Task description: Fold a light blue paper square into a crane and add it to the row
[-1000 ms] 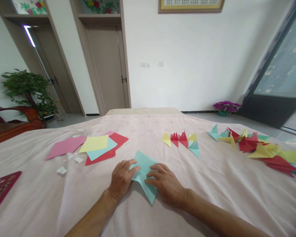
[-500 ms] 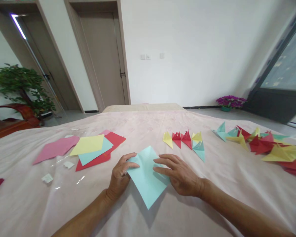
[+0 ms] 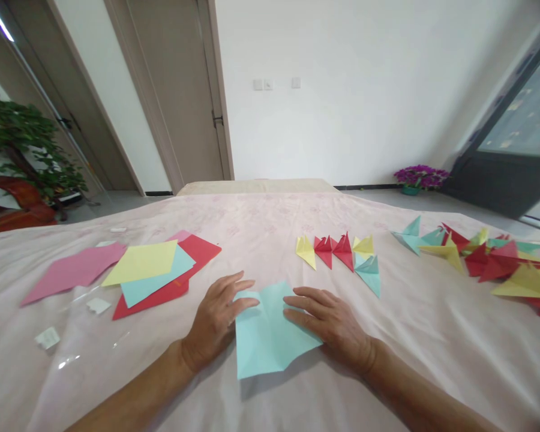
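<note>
A light blue paper sheet (image 3: 266, 333) lies partly unfolded on the pink cloth in front of me, with a crease down its middle. My left hand (image 3: 213, 321) rests on its left edge, fingers stretched out flat. On the sheet's right part my right hand (image 3: 330, 324) presses down, fingers extended too. Neither hand grips the paper; both lie on top of it.
A stack of flat sheets (image 3: 148, 273) in yellow, blue, red and pink lies to the left. Several small folded paper shapes (image 3: 339, 255) sit beyond my right hand. A larger heap of folded shapes (image 3: 486, 261) is at the far right. White scraps (image 3: 47, 337) lie at the left.
The blue paper has been opened out from a narrow folded shape to a wider sheet. Both hands slid apart and flattened on it. The camera tilted downward.
</note>
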{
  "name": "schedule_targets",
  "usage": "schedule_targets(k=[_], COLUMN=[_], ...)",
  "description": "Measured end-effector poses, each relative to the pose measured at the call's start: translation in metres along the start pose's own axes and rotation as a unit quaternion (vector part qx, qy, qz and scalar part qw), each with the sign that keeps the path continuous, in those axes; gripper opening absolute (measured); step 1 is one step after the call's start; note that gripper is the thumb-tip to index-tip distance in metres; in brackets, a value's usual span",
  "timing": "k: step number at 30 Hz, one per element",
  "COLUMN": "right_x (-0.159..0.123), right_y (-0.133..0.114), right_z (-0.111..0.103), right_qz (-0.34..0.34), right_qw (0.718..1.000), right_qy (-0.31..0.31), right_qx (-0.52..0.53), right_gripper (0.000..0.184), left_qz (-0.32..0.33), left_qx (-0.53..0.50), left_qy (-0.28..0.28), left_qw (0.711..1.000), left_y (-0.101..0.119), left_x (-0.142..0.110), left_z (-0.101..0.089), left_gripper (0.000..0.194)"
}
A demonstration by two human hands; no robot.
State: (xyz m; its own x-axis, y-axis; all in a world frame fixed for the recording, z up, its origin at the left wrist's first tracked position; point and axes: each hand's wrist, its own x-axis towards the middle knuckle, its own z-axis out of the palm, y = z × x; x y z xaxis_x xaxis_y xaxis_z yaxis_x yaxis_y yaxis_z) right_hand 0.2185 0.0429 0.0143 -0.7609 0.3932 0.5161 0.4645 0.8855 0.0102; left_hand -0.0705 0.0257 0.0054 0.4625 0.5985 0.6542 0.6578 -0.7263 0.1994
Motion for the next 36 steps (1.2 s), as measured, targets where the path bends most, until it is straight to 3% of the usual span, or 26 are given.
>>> schedule_targets(k=[2, 5, 15, 18, 20, 23, 25, 28, 30, 36], right_x=[0.0, -0.001, 0.002, 0.005, 0.006, 0.006, 0.005, 0.005, 0.006, 0.008], right_y=[-0.002, -0.002, 0.003, 0.006, 0.007, 0.008, 0.008, 0.006, 0.004, 0.003], right_z=[-0.002, -0.003, 0.0, -0.002, -0.001, 0.005, 0.011, 0.019, 0.022, 0.02], right_qz=[-0.005, -0.004, 0.092, 0.116, 0.153, 0.234, 0.303, 0.394, 0.405, 0.378], right_qw=[1.0, 0.999, 0.979, 0.968, 0.957, 0.94, 0.923, 0.892, 0.89, 0.906], right_qy=[-0.01, -0.02, -0.091, -0.076, -0.07, -0.076, -0.074, -0.056, -0.043, -0.04], right_qx=[-0.023, -0.027, 0.157, 0.211, 0.237, 0.237, 0.225, 0.214, 0.203, 0.187], right_gripper=[0.029, 0.028, 0.039, 0.032, 0.025, 0.023, 0.021, 0.04, 0.051, 0.041], left_qz=[0.048, 0.077, 0.037, -0.007, -0.074, -0.188, -0.232, -0.257, -0.264, -0.264], left_qx=[0.049, 0.044, -0.096, -0.137, -0.135, -0.09, -0.053, -0.009, 0.004, 0.04], left_qy=[-0.006, -0.033, -0.117, -0.122, -0.129, -0.151, -0.158, -0.148, -0.143, -0.158], left_qw=[0.998, 0.996, 0.988, 0.983, 0.98, 0.966, 0.959, 0.955, 0.954, 0.95], left_y=[0.005, 0.01, -0.01, -0.009, -0.007, -0.002, 0.001, 0.005, 0.006, 0.005], left_x=[-0.006, -0.014, -0.011, -0.011, -0.009, -0.004, 0.0, 0.004, 0.005, 0.007], left_z=[-0.005, -0.009, 0.001, 0.001, 0.002, 0.007, 0.011, 0.014, 0.013, 0.011], left_gripper=[0.028, 0.027, 0.019, 0.017, 0.022, 0.037, 0.038, 0.034, 0.034, 0.034])
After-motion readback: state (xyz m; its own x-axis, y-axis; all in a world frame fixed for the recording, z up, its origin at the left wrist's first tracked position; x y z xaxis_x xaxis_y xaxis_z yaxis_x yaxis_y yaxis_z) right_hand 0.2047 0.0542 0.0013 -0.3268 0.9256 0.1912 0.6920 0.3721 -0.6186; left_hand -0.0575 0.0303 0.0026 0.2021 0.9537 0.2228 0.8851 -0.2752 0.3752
